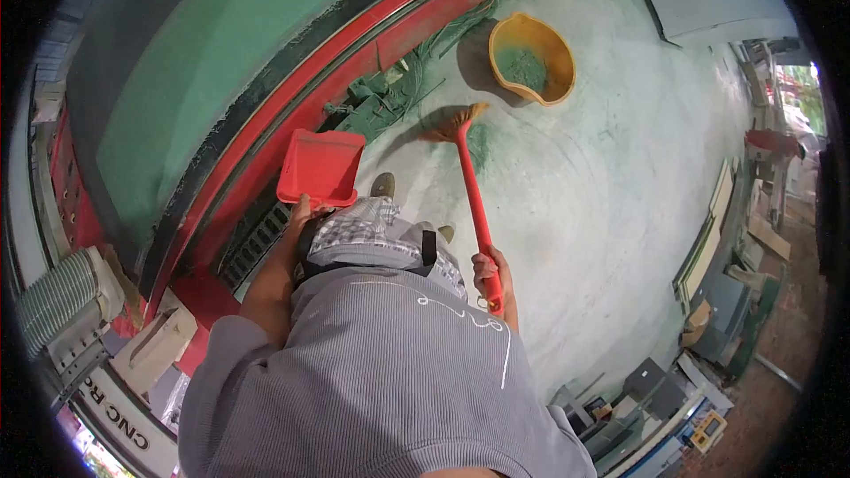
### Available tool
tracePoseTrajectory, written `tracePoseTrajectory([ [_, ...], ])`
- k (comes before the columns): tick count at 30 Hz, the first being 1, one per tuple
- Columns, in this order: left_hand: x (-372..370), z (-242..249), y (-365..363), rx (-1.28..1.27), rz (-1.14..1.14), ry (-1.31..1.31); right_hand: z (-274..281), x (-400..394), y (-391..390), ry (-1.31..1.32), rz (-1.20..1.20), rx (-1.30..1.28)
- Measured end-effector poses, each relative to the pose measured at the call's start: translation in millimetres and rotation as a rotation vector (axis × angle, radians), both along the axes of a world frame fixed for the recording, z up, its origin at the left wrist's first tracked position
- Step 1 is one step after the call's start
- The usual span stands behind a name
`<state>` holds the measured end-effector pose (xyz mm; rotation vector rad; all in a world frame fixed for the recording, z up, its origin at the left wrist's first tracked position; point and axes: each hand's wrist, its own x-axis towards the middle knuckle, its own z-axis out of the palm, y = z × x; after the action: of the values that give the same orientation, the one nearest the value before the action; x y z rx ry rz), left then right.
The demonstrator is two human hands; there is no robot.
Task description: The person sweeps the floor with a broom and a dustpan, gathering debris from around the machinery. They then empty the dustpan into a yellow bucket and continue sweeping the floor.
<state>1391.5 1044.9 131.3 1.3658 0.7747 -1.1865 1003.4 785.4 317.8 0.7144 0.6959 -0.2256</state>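
My left hand (305,211) is closed around the near end of a red dustpan (322,168), held out beside the red machine base. Wrapped round the lower part of a long red handle is my right hand (490,274); the handle belongs to a hand broom (470,174) with tan bristles pointing away from me. The bristles are close over a patch of green dust (478,143) on the pale floor. Beyond them stands a yellow basin (554,46) with green dust in its bottom.
On the left runs a large machine with a green top (204,80) and red side (416,7). Dark green scraps (385,102) and cables lie along its base. A grey cabinet (719,0) stands at the far right. Boards (706,235) and boxes line the right side.
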Motion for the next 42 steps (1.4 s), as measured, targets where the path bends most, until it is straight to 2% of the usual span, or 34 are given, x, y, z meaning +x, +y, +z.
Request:
tracePoseTrajectory([
  [1, 2, -17, 7, -0.048, -0.208, -0.163, 2, 0, 1, -0.035, 0.010, 0.001],
  [3, 9, -56, 18, -0.096, -0.426, -0.318, -9, 7, 1, -0.088, -0.025, 0.009],
  [4, 18, -76, 19, -0.106, -0.183, -0.034, -17, 12, 0, -0.148, -0.053, 0.010],
  [5, 20, -73, 13, -0.112, 0.064, 0.246, -29, 20, -2, -0.147, -0.062, 0.011],
  [6, 16, -69, 11, -0.109, 0.056, 0.246, -42, 30, -5, -0.176, -0.075, 0.004],
  [8, -1, -12, -12, -0.129, -0.140, -0.136, -67, 39, -7, -0.209, -0.097, -0.005],
  [11, 10, -14, -20, -0.174, -0.175, -0.157, -84, 40, -8, -0.177, -0.067, 0.099],
  [14, 15, -8, -21, -0.112, -0.235, -0.135, -88, 17, 4, -0.193, -0.088, 0.008],
  [15, 15, -8, -21, -0.114, -0.237, -0.132, -90, 8, 8, -0.137, -0.078, 0.049],
  [18, 16, -14, -18, -0.090, -0.202, -0.169, -74, -12, 18, -0.139, -0.033, 0.048],
  [21, 15, -4, -21, -0.111, -0.232, -0.168, -34, -21, 23, -0.069, 0.037, -0.003],
  [24, 20, -18, -11, -0.254, -0.460, -0.380, 1, -17, 29, 0.044, 0.079, -0.053],
  [25, 25, -34, -8, -0.214, -0.236, -0.143, 6, -13, 29, 0.119, 0.122, -0.119],
  [27, 22, -30, -12, -0.160, -0.024, 0.101, 3, -3, 28, 0.202, 0.154, -0.175],
  [29, 11, 14, -34, -0.074, -0.372, -0.283, -13, 12, 21, 0.147, 0.152, -0.253],
  [33, 23, 15, -45, -0.116, -0.481, -0.227, -44, 27, 9, 0.131, 0.234, -0.276],
  [35, 14, 46, -65, -0.086, -0.236, -0.160, -49, 16, 13, 0.132, 0.223, -0.296],
  [38, 17, 40, -62, -0.125, -0.299, -0.197, -42, -10, 22, 0.198, 0.268, -0.322],
  [40, 17, 33, -58, -0.149, -0.327, -0.198, -33, -23, 27, 0.458, 0.497, -0.536],
  [41, 17, 32, -56, -0.170, -0.357, -0.207, -35, -28, 27, 0.471, 0.599, -0.610],
  [42, 19, 31, -53, -0.170, -0.351, -0.208, -34, -29, 29, 0.470, 0.605, -0.612],
])
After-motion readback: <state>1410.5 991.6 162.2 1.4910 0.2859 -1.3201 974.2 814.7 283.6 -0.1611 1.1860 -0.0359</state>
